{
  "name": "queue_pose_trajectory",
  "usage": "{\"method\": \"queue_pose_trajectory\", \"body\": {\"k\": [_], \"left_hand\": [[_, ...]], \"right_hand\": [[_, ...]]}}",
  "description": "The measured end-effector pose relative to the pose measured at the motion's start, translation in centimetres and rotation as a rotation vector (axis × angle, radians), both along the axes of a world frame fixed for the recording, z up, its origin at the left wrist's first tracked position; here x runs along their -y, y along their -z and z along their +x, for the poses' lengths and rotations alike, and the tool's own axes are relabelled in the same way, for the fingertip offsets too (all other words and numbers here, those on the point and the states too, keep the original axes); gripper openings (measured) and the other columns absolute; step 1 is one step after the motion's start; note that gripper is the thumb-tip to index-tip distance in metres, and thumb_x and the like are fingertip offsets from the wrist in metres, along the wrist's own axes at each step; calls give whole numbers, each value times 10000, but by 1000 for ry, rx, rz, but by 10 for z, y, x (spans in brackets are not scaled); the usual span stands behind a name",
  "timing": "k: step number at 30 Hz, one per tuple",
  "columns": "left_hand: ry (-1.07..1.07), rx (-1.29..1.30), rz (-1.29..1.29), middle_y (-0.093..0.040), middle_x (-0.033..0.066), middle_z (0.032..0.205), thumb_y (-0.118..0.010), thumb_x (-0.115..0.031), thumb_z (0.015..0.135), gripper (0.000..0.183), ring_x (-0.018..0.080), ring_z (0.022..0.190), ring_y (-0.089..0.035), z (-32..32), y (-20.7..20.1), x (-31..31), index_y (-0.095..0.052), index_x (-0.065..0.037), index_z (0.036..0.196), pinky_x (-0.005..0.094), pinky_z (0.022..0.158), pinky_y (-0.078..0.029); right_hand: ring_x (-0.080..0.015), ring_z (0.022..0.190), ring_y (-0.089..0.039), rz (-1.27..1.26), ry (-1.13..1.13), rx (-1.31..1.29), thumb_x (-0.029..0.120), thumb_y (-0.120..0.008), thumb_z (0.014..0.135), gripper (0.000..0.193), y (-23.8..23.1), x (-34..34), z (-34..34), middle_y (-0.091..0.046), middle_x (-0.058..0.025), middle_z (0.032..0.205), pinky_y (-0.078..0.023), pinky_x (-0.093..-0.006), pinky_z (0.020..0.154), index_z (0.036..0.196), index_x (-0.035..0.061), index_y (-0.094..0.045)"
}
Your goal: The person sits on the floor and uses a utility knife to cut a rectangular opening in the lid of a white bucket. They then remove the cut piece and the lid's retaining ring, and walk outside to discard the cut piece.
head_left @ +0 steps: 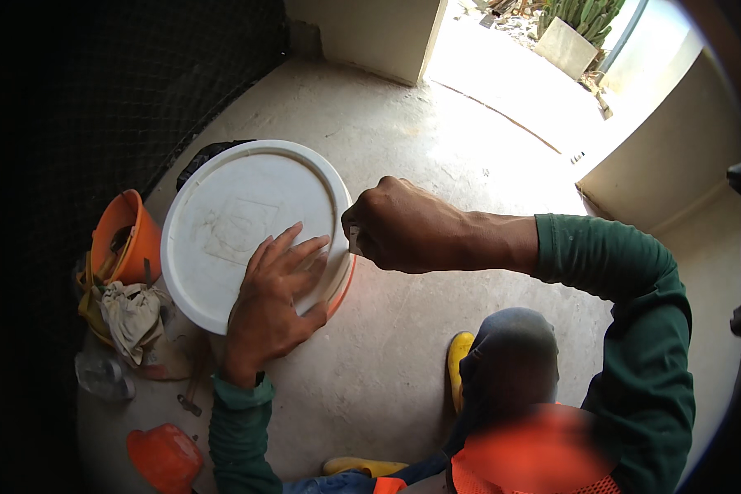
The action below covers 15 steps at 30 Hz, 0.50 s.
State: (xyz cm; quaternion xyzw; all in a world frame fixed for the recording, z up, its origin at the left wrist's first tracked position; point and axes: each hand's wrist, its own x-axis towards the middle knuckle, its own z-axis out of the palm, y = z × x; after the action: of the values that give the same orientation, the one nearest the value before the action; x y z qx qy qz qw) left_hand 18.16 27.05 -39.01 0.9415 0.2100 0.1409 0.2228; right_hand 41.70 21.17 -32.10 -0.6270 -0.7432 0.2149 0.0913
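Observation:
A large round white lid (214, 198) sits on a bucket whose orange side (342, 300) shows beneath the rim. My left hand (276, 309) lies open on the lid near its edge, fingers spread toward the far side. At the lid's right rim my right hand (399, 226) is closed, with the knuckles up. A small pale piece (354, 240) shows under its curled fingers; whether it is part of the rim or a separate thing cannot be told.
Left of the lid stand an orange bucket (146, 239) with things inside, a crumpled pale cloth (130, 319) and clear plastic (103, 377). A small hammer-like tool (188, 403) and an orange-red rounded object (166, 457) lie nearer. My yellow boots (459, 370) rest on the concrete floor (387, 346).

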Motion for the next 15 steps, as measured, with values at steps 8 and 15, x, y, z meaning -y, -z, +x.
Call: {"method": "queue_pose_trajectory", "body": {"k": [8, 15], "left_hand": [[-6, 11, -9, -606, 103, 1557, -805, -219, 757, 585, 382, 1562, -410, -3, 2, -4, -770, -24, 1307, 536, 1283, -312], [-25, -38, 56, -636, 133, 1523, -834, -239, 720, 629, 397, 1541, -439, 0, -1, -1, -775, -35, 1312, 546, 1256, -353]], "right_hand": [[-367, 808, -796, -18, 8, 17, -20, -718, 876, 152, 3, -4, 7, -775, -256, 885, -665, -451, 743, 1009, -47, -786], [-365, 677, -759, 229, 185, -295, 33, -685, 946, 127, 38, 37, 30, -730, -268, 778, -616, -471, 648, 964, -62, -767]]}}
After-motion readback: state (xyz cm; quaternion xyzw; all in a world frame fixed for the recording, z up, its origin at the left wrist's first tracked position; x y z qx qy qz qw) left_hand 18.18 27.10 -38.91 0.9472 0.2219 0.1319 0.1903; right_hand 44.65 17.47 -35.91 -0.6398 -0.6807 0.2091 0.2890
